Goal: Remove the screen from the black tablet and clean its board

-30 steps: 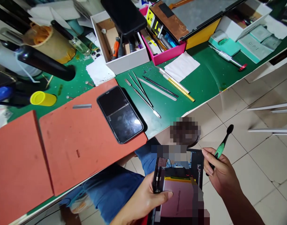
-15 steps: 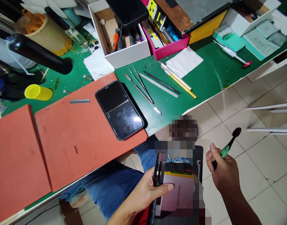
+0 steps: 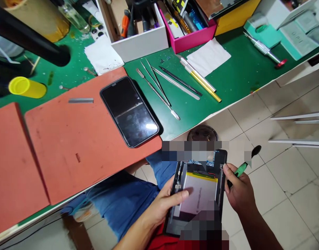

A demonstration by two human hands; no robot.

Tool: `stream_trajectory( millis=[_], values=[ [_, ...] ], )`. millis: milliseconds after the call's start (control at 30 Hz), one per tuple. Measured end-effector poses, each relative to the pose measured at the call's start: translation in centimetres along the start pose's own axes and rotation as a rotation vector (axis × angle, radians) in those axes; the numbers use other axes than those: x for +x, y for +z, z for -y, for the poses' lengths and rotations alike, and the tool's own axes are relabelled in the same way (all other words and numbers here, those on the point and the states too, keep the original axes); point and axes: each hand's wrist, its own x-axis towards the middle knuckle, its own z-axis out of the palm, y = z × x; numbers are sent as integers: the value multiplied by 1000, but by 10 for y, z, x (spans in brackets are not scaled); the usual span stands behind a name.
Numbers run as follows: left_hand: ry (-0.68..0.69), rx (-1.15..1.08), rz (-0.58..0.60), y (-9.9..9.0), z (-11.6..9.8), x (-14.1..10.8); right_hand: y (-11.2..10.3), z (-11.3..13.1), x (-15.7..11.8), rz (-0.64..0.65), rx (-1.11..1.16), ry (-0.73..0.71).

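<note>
An opened tablet (image 3: 198, 194) lies tilted over my lap, its back off. A flat battery (image 3: 201, 189) with a yellow strip shows inside, below a blue circuit board. My left hand (image 3: 166, 201) grips the tablet's left side, thumb resting over the battery. At the upper right edge, my right hand (image 3: 239, 187) is closed around a green-and-black toothbrush (image 3: 241, 169), its dark head pointing up and right. The thumb of that hand is at the tablet's edge. Pixelated patches hide the tablet's top and lower right.
On the green bench (image 3: 185, 114) lie a phone (image 3: 129, 111), tweezers (image 3: 159, 83), metal picks and a gold-handled tool (image 3: 205, 85). An orange mat (image 3: 94, 139) covers the left side. Tool boxes (image 3: 141, 45) stand behind. Below the bench edge is a round bin (image 3: 203, 132).
My right hand has moved left with the toothbrush and come to the tablet's right edge. The tablet has turned slightly and my view has shifted; my left hand still grips it.
</note>
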Motion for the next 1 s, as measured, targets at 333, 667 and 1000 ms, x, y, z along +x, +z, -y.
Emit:
stream_trajectory(
  millis=[333,667,1000],
  values=[
    [-142,16,-4,17,3,11,-17,44,4,128,-1183,-873],
    [-200,30,49,16,2,7,-17,60,30,11,-1350,-894],
    [-222,50,-14,9,3,10,-19,59,27,-94,-1394,-967]
  ],
)
